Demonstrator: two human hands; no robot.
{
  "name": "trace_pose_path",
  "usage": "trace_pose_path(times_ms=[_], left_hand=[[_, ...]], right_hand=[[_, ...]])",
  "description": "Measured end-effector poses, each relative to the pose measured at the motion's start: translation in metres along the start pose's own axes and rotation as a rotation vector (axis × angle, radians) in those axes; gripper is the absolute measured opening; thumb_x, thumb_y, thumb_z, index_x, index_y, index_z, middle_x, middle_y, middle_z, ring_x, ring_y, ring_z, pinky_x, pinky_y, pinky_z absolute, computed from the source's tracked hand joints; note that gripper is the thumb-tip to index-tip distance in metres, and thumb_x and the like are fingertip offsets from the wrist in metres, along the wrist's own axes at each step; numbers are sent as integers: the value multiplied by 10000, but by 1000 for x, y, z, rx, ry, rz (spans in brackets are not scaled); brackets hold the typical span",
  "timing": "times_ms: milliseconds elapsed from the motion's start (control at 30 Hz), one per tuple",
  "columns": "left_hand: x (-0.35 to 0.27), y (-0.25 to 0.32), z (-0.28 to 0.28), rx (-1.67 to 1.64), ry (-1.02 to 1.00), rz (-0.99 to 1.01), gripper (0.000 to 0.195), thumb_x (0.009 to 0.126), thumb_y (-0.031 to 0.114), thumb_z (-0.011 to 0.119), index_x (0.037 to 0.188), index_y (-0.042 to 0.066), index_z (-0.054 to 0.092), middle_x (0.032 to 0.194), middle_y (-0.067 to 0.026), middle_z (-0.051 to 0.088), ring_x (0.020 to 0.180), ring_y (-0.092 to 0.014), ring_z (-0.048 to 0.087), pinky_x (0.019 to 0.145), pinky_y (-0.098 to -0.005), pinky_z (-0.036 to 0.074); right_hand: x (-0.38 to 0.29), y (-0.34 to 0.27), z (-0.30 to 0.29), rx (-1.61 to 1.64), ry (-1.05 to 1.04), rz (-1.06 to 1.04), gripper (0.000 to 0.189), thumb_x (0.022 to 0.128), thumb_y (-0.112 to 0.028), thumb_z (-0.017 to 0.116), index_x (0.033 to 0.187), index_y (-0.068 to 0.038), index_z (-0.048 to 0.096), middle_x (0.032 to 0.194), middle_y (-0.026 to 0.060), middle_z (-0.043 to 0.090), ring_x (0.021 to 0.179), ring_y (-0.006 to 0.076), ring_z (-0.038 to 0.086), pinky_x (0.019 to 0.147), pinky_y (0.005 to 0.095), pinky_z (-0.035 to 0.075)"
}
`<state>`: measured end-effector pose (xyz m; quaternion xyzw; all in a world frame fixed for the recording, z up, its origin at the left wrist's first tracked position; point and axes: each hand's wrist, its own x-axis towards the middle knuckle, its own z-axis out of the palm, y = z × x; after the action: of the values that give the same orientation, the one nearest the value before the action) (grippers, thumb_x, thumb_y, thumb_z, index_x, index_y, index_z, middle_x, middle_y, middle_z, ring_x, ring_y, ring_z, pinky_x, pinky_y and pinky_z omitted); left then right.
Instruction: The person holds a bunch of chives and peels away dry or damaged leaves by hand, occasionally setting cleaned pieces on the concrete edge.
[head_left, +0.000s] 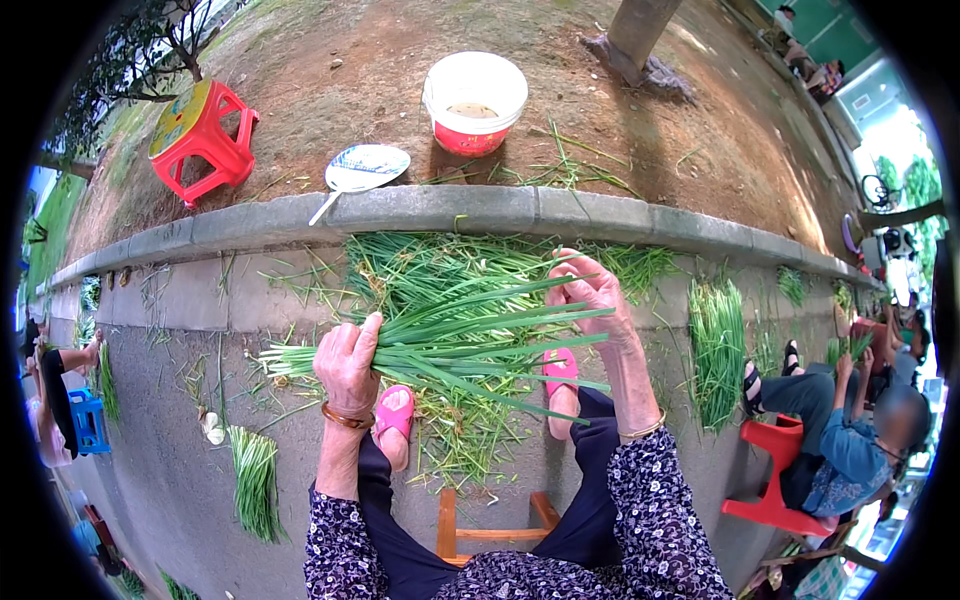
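Note:
My left hand (349, 360) is closed round a bunch of long green leafy stalks (450, 334), which look like Chinese chives. Their pale stem ends stick out to its left and the leaves fan out to the right. My right hand (592, 296) is raised at the leaf tips, fingers bent; thumb and forefinger are close to one thin blade, and whether they pinch it cannot be told. Beneath both hands, a large heap of the same stalks (405, 262) lies against the kerb. Loose trimmings (472, 442) are scattered between my pink sandals.
A stone kerb (465, 210) crosses ahead. Beyond it are a white-and-red bucket (472, 139) with liquid, a hand fan (367, 166) and a red stool (217, 150). Chive bundles lie left (255, 480) and right (716, 352). A person (847, 450) sits at the right.

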<state>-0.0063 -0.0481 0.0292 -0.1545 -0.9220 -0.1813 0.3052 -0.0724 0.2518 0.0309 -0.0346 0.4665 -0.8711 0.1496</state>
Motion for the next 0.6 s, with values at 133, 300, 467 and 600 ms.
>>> trace_pose_path(times_ms=[133,300,467,600], left_hand=[[1,2,2,-18,12,16,369,617,22,548,982,70,571,602,-61,385,531,-220,433,472,-333,340],[2,4,2,-21,5,18,379,610,17,546,983,73,573,599,-60,381,529,-220,430,471,-333,339],[3,6,3,-18,-12,13,393,599,17,553,987,76,573,598,-59,380,529,-220,429,471,-334,339],[3,6,5,-20,-17,16,400,595,20,558,991,77,571,598,-59,379,532,-221,431,474,-336,341]], right_hand=[[1,1,0,-18,28,23,418,749,-150,651,1111,-8,499,840,33,578,658,105,537,586,218,452],[-2,2,-4,12,1,26,416,739,-142,658,1106,-16,506,867,55,584,687,127,560,606,237,473],[-4,4,-6,84,-40,-20,360,741,-117,651,1065,-12,535,842,63,596,672,142,567,605,253,478],[-6,2,-8,48,-11,-28,255,758,-95,628,992,-6,580,809,65,609,662,138,565,602,251,471]])
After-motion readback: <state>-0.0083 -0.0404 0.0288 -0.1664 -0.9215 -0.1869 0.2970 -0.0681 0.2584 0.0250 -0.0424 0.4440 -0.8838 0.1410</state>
